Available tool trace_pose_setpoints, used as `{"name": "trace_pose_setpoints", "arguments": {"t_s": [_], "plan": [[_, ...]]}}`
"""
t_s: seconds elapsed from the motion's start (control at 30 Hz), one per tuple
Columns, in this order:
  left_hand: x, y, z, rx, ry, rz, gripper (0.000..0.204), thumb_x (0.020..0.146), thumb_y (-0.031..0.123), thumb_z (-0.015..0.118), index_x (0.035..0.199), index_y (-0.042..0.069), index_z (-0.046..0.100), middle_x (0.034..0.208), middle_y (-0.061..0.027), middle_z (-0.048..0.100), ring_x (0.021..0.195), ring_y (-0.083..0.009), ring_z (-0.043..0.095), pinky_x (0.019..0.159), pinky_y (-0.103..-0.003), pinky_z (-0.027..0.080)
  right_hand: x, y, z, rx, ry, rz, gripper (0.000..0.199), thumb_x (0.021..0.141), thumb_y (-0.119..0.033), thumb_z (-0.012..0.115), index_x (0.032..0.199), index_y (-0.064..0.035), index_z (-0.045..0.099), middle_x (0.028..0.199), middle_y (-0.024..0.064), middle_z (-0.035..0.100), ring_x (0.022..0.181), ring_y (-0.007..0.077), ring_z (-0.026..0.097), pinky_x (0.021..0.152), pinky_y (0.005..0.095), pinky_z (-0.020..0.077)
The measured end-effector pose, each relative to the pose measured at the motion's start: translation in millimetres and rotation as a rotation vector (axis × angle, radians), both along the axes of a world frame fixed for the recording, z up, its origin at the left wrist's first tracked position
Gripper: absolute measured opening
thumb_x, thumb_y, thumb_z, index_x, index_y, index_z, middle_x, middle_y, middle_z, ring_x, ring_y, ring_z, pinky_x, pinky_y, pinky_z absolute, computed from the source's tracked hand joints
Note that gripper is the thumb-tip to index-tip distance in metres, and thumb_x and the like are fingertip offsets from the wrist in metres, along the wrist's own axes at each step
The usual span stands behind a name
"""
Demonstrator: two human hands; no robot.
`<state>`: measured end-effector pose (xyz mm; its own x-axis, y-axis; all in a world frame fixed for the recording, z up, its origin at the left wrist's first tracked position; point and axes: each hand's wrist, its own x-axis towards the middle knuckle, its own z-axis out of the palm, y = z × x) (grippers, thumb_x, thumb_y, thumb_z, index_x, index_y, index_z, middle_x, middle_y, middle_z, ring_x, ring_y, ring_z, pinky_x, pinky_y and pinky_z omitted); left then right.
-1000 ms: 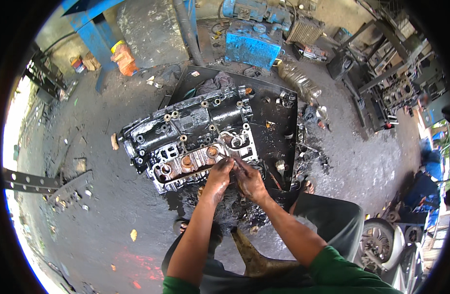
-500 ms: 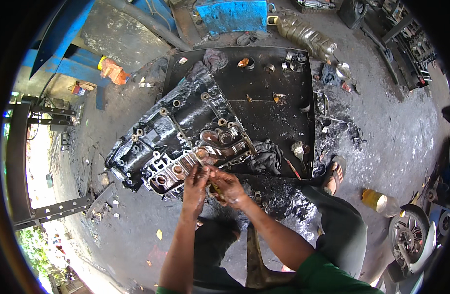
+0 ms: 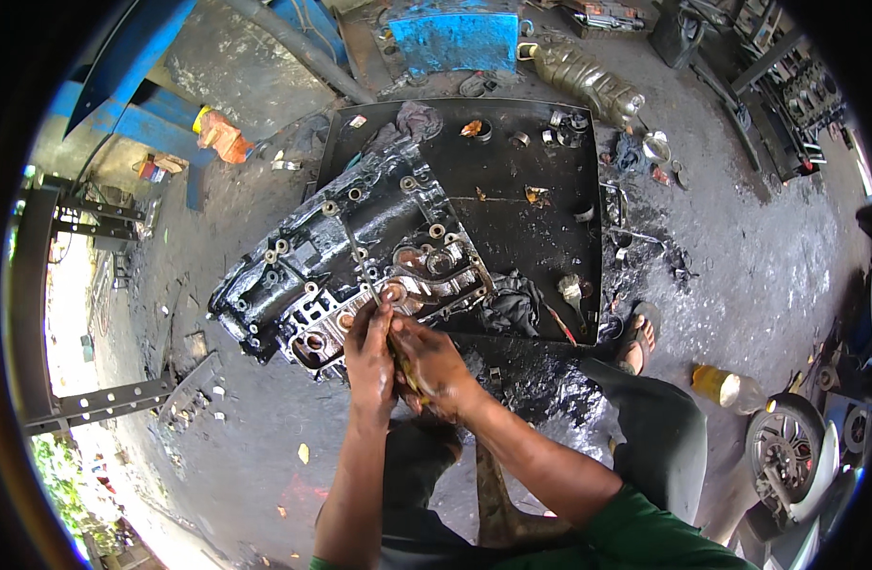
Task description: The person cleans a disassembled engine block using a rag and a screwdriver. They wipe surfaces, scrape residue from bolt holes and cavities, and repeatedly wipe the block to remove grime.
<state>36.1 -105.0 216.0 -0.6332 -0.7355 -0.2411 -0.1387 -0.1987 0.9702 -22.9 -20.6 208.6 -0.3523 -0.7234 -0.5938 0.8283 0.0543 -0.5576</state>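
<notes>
A large, oily engine block [image 3: 307,249] lies at a slant on a black tray, its pale machined face with round openings towards me. Over its near edge my two hands meet. In my right hand [image 3: 434,366], the fingers curl around a slim tool with a yellowish handle [image 3: 413,378]. My left hand [image 3: 369,353] is pinched close at the tool's forward end, its fingertips over the machined face. The fingers hide most of the tool, so its exact kind cannot be made out.
The black tray [image 3: 531,247] holds a dark rag [image 3: 512,304], a brush [image 3: 573,290], a red-tipped stick [image 3: 559,325] and several metal rings. A yellow-liquid bottle [image 3: 726,388] and a wheel [image 3: 785,446] lie at right. Beyond the tray are a large plastic bottle [image 3: 588,81] and a blue box [image 3: 455,43].
Both hands stay together over the near edge of the block and shift slightly. My right hand has turned, its back now showing more. The whole view has shifted a little.
</notes>
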Motion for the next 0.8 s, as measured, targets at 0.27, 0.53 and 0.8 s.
{"name": "trace_pose_setpoints", "arguments": {"t_s": [0.27, 0.53, 0.8], "plan": [[-8, 3, 44, 0.281, -0.099, 0.193, 0.026, 0.094, 0.024, 0.058, 0.108, 0.003, 0.065, 0.074, 0.0039, 0.06, 0.048, -0.0031, 0.048, 0.04, -0.018, 0.034, 1, -7, 41, 0.021, -0.073, -0.013, 0.027, 0.101, -0.032, 0.049, 0.09, -0.0082, 0.056, 0.061, 0.0012, 0.048, 0.043, 0.0128, 0.047, 0.03, 0.0292, 0.033], [-5, -10, 50, 0.251, -0.111, 0.162, 0.028, 0.092, 0.026, 0.062, 0.111, 0.007, 0.07, 0.069, 0.0043, 0.059, 0.042, -0.0035, 0.041, 0.039, -0.019, 0.029, 0, -15, 56, -0.129, -0.1, -0.081, 0.028, 0.101, -0.032, 0.048, 0.099, -0.0048, 0.056, 0.059, 0.0028, 0.048, 0.039, 0.0121, 0.046, 0.032, 0.028, 0.0374], [40, -53, 102, 0.289, 0.118, 0.437, 0.017, 0.095, 0.024, 0.058, 0.102, 0.009, 0.059, 0.076, -0.0008, 0.058, 0.053, -0.0078, 0.053, 0.042, -0.02, 0.043, 33, -59, 112, -0.143, 0.258, 0.271, 0.043, 0.099, -0.041, 0.051, 0.12, -0.0034, 0.055, 0.062, 0.0053, 0.052, 0.045, 0.0139, 0.047, 0.039, 0.0299, 0.0377]]}}
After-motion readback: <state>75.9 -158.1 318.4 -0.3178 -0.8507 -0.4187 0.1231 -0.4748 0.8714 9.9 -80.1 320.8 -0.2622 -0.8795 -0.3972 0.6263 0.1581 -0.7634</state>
